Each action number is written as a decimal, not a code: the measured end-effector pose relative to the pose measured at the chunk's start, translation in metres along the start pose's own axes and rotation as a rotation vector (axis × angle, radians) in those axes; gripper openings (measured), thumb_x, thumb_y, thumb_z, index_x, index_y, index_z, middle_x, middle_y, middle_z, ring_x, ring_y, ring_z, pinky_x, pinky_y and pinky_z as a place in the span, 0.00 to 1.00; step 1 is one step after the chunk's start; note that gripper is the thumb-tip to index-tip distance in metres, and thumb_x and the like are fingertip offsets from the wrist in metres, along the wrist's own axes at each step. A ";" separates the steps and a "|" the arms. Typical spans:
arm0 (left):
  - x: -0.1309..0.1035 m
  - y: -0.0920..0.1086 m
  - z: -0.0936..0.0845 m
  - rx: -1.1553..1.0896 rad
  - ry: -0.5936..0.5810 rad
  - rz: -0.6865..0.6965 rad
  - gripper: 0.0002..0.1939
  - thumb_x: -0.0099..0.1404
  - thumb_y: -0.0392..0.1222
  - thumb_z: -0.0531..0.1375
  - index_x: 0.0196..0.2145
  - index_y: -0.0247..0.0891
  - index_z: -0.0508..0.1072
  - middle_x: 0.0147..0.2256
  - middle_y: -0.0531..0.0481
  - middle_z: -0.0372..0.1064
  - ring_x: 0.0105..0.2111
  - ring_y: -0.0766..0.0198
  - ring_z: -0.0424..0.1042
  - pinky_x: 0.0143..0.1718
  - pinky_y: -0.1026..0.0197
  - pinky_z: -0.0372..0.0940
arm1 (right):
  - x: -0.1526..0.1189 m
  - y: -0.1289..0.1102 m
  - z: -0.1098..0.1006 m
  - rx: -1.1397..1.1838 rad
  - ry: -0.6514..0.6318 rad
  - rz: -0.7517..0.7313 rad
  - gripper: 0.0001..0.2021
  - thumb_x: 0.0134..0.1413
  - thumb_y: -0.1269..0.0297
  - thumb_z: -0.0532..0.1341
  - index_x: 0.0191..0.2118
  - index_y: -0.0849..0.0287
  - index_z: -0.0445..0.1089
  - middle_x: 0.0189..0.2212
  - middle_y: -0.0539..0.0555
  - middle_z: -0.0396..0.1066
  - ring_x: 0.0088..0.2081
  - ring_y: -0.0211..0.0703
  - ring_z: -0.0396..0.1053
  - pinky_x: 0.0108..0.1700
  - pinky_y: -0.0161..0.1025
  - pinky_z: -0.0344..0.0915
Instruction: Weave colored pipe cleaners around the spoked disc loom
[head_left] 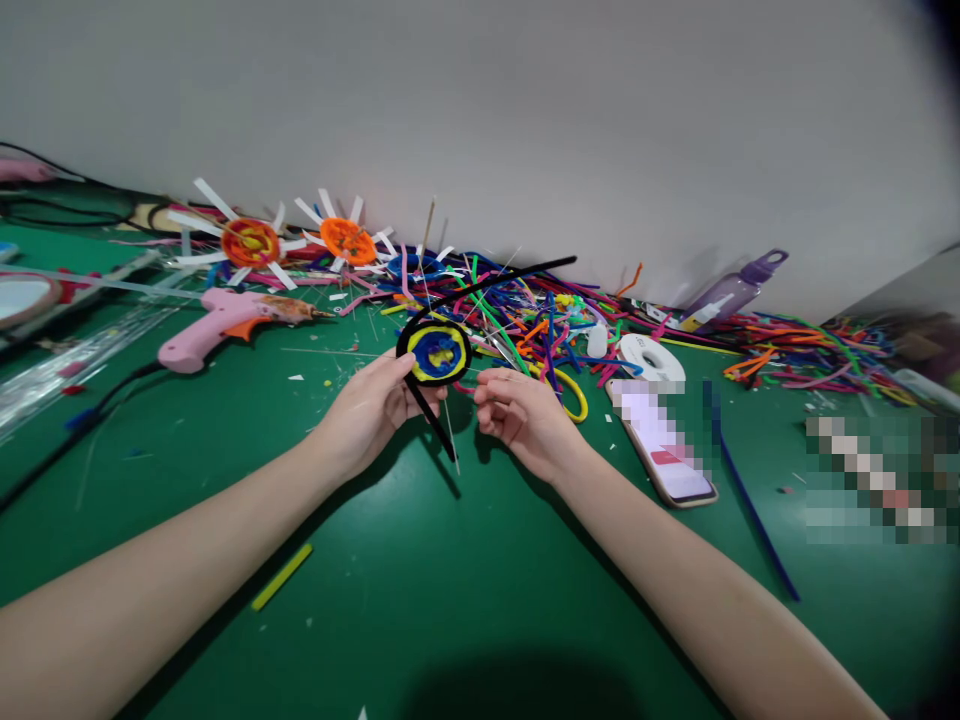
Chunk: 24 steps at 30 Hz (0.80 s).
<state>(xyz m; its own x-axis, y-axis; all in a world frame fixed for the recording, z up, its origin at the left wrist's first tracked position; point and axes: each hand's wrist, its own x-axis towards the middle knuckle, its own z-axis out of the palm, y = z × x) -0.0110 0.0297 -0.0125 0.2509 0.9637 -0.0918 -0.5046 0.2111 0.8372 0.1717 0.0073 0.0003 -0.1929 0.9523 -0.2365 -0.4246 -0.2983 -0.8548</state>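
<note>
My left hand (pixel 375 405) grips the left edge of a small round disc (pixel 441 353) coiled from fuzzy pipe cleaners, with blue and yellow in the middle and black around the rim. Two loose ends of the black pipe cleaner (pixel 495 283) stick out, one to the upper right and one down toward me. Thin, pale spokes jut out from the disc. Just right of it, my right hand (pixel 521 410) has its fingers curled together near a spoke; whatever lies between the fingertips is too small to make out.
A pink glue gun (pixel 217 325) lies left. Orange discs with white strips (pixel 251 243) stand behind, beside a heap of coloured pipe cleaners (pixel 525 325). To the right are a phone (pixel 664 445), a white spool (pixel 649 358), a blue pipe cleaner (pixel 757 515) and a purple bottle (pixel 739 290).
</note>
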 end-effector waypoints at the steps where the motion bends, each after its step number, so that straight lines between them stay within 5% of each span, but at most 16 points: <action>1: 0.000 0.000 0.000 0.007 0.005 0.003 0.10 0.61 0.44 0.63 0.36 0.35 0.72 0.28 0.49 0.75 0.26 0.62 0.74 0.26 0.63 0.68 | 0.001 0.000 -0.001 -0.006 0.023 -0.025 0.09 0.43 0.64 0.68 0.33 0.61 0.72 0.23 0.47 0.74 0.20 0.30 0.69 0.23 0.28 0.66; 10: -0.003 0.000 -0.001 0.069 -0.031 -0.042 0.08 0.58 0.41 0.64 0.33 0.33 0.71 0.24 0.48 0.73 0.22 0.63 0.72 0.22 0.64 0.65 | 0.003 -0.010 -0.003 -0.032 0.262 -0.335 0.09 0.48 0.62 0.63 0.35 0.58 0.67 0.19 0.43 0.68 0.15 0.29 0.60 0.16 0.28 0.52; 18: -0.004 0.002 -0.001 0.118 -0.136 -0.038 0.07 0.59 0.40 0.64 0.32 0.33 0.74 0.23 0.50 0.72 0.22 0.65 0.71 0.25 0.64 0.66 | 0.005 -0.028 -0.012 -0.034 0.378 -0.678 0.13 0.51 0.58 0.62 0.42 0.54 0.65 0.26 0.43 0.66 0.20 0.29 0.63 0.22 0.30 0.59; 24: -0.004 0.003 0.000 0.157 -0.167 -0.053 0.07 0.59 0.41 0.64 0.31 0.33 0.74 0.22 0.51 0.71 0.22 0.66 0.70 0.26 0.65 0.65 | 0.006 -0.031 -0.020 -0.189 0.345 -0.727 0.16 0.52 0.49 0.64 0.39 0.54 0.65 0.23 0.43 0.69 0.18 0.30 0.63 0.21 0.31 0.60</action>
<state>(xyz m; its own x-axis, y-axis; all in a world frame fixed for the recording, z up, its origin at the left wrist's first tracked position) -0.0134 0.0262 -0.0092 0.4130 0.9089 -0.0582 -0.3555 0.2197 0.9085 0.2009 0.0237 0.0162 0.3681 0.8790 0.3031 -0.1772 0.3863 -0.9052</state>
